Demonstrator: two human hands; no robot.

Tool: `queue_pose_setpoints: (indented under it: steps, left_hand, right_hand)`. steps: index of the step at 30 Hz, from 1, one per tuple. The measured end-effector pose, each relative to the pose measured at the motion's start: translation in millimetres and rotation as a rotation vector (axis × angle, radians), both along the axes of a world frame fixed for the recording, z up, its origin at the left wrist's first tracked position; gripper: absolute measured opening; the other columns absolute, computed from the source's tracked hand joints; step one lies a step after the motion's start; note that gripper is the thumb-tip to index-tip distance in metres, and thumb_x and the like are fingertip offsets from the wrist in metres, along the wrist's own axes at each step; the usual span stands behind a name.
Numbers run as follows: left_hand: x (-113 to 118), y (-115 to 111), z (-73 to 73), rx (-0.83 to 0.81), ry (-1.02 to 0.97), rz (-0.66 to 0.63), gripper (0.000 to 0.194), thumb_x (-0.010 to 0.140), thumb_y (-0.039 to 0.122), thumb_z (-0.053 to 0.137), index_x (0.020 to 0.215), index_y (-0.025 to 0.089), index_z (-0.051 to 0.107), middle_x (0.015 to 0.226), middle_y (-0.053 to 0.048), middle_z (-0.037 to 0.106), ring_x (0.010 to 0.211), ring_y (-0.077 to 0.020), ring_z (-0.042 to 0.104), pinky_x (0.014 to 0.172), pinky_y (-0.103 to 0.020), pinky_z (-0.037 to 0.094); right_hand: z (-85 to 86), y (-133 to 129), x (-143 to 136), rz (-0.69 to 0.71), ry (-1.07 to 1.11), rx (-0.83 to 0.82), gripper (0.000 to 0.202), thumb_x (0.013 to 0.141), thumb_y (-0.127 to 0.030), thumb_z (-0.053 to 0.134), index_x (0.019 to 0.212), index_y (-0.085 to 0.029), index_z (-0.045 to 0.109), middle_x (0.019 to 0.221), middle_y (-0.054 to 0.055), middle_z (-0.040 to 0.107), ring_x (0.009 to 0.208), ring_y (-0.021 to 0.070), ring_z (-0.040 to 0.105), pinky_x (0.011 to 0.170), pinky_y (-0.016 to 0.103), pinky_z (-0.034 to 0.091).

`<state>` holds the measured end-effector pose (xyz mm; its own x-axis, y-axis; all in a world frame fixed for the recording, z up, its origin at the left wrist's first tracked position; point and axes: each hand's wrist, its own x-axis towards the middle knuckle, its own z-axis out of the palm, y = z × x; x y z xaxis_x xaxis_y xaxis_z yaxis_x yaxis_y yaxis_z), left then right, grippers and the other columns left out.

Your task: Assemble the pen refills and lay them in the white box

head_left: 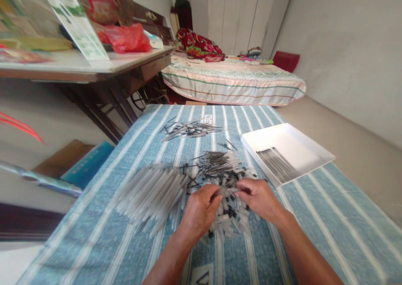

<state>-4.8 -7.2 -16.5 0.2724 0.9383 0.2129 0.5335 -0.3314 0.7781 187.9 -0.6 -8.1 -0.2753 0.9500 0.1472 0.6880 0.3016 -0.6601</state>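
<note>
My left hand [202,205] is closed in a pinch at the near edge of a pile of small translucent pen caps [224,226] mixed with black bits. Facing it, my right hand [259,197] also pinches, thumb against fingers. Between the two sets of fingertips is a small translucent pen part [230,190], blurred, so its exact shape is unclear. Left of my hands lies a heap of long translucent pen barrels [153,191]. Thin dark pen refills [216,161] are bunched just beyond my fingers.
An open white box [301,145] at the right holds a row of dark slim pens [274,163]. Another loose pile of thin sticks [191,129] lies further back on the striped tablecloth [103,234]. A side table [132,61] stands left, a bed [235,82] beyond.
</note>
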Motion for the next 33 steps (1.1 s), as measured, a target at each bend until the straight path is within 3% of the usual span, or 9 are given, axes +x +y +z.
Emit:
queue_pose_setpoints:
  steps: [4, 7, 10, 20, 33]
  left_hand:
    - [1.3, 1.4, 8.7, -0.265, -0.606, 0.143, 0.007, 0.074, 0.022, 0.060, 0.079, 0.017, 0.059, 0.065, 0.001, 0.061, 0.056, -0.0116, 0.054, 0.055, -0.023, 0.042]
    - [-2.4, 6.1, 18.4, -0.379, -1.084, 0.176, 0.010, 0.072, 0.018, 0.063, 0.080, 0.017, 0.058, 0.074, -0.001, 0.064, 0.060, -0.0100, 0.055, 0.059, -0.022, 0.044]
    - [-7.8, 11.4, 24.0, -0.419, -1.335, 0.191, 0.013, 0.068, 0.013, 0.066, 0.078, 0.016, 0.058, 0.077, -0.002, 0.063, 0.064, -0.0094, 0.055, 0.062, -0.023, 0.046]
    - [-9.6, 11.1, 26.8, -0.473, -1.475, 0.160, 0.014, 0.065, 0.007, 0.065, 0.073, 0.015, 0.057, 0.080, 0.000, 0.061, 0.064, -0.0072, 0.054, 0.064, -0.022, 0.047]
    - [-11.2, 11.4, 26.6, -0.473, -1.510, 0.141, 0.014, 0.066, 0.006, 0.063, 0.072, 0.016, 0.055, 0.079, 0.000, 0.059, 0.063, -0.0061, 0.053, 0.064, -0.022, 0.045]
  right_hand:
    - [-0.9, -5.1, -6.6, 0.001, 0.039, -0.041, 0.011, 0.075, -0.021, 0.055, 0.064, -0.017, 0.055, 0.055, -0.005, 0.048, 0.053, 0.0088, 0.044, 0.052, 0.018, 0.030]
    - [-3.5, -11.6, -13.9, 0.023, 0.074, -0.085, 0.010, 0.074, -0.021, 0.055, 0.064, -0.017, 0.055, 0.053, -0.006, 0.046, 0.051, 0.0079, 0.042, 0.051, 0.018, 0.029]
    - [-8.0, -18.4, -22.3, 0.038, 0.124, -0.132, 0.008, 0.073, -0.020, 0.055, 0.066, -0.017, 0.056, 0.051, -0.006, 0.044, 0.049, 0.0071, 0.040, 0.049, 0.017, 0.029]
    - [-9.2, -30.7, -49.1, 0.033, 0.316, -0.260, 0.010, 0.071, -0.018, 0.053, 0.061, -0.017, 0.049, 0.047, -0.009, 0.034, 0.044, 0.0055, 0.029, 0.042, 0.017, 0.021]
    - [-8.5, -31.2, -51.5, -0.010, 0.435, -0.343, 0.011, 0.072, -0.019, 0.052, 0.062, -0.018, 0.046, 0.047, -0.008, 0.035, 0.043, 0.0058, 0.030, 0.042, 0.018, 0.022]
